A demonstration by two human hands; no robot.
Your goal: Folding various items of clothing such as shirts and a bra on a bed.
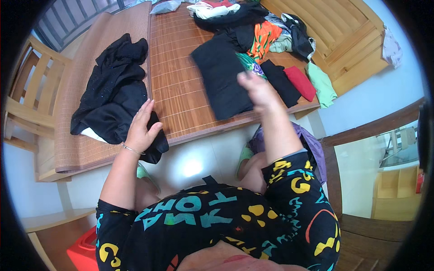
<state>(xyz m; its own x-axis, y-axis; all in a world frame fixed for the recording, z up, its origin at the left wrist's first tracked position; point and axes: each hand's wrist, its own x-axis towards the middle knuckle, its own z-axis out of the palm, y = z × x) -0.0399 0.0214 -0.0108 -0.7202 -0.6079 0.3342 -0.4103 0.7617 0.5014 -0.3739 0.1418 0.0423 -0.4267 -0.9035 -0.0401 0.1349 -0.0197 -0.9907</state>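
My right hand is closed at the right edge of a folded black garment. The hand and the garment's edge are slightly blurred, and part of the fingers is hidden. The garment hangs flat and tilted over the front part of the brown slatted mat. My left hand has its fingers stretched out and thumb apart. It is at the near right end of a loose black garment with small shiny specks, spread over the mat's left section. I cannot tell whether it touches the cloth.
Folded black, red and light green garments lie in a row at the right. Behind them is a heap with an orange patterned cloth. A wooden headboard stands at the right, a slatted wooden chair at the left.
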